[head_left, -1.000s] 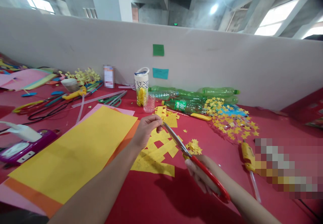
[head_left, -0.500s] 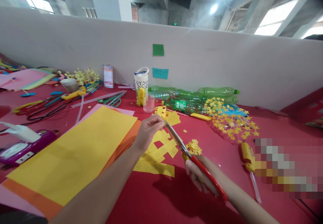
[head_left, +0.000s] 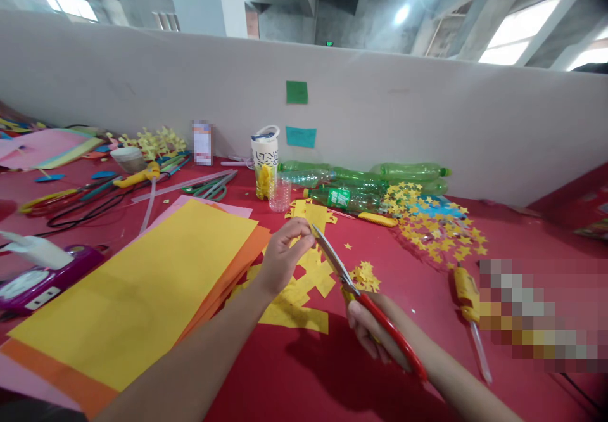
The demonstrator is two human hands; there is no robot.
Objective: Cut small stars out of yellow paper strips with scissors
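Observation:
My left hand (head_left: 287, 254) pinches a small piece of yellow paper (head_left: 314, 233) between thumb and fingertips; the fingers hide most of it. My right hand (head_left: 373, 330) is wrapped round the red-handled scissors (head_left: 335, 260), whose blades look nearly together and point up-left, tips right beside that paper. Beneath both hands lie several yellow paper scraps (head_left: 308, 317), some with notches cut out. A small heap of yellow paper stars (head_left: 365, 276) sits just beyond the right hand, and one single star (head_left: 348, 246) lies apart from it.
Large yellow sheets (head_left: 142, 282) over orange and pink ones cover the left side. Green plastic bottles (head_left: 361, 200), a clear cup (head_left: 280, 195) and a tumbler (head_left: 265, 156) stand or lie along the partition. At right are a star cluster (head_left: 439, 238) and a glue gun (head_left: 468, 295).
My left hand has turned slightly and shifted a little right, its fingers rising nearer the blade tips. The scissors and right hand stay almost in place.

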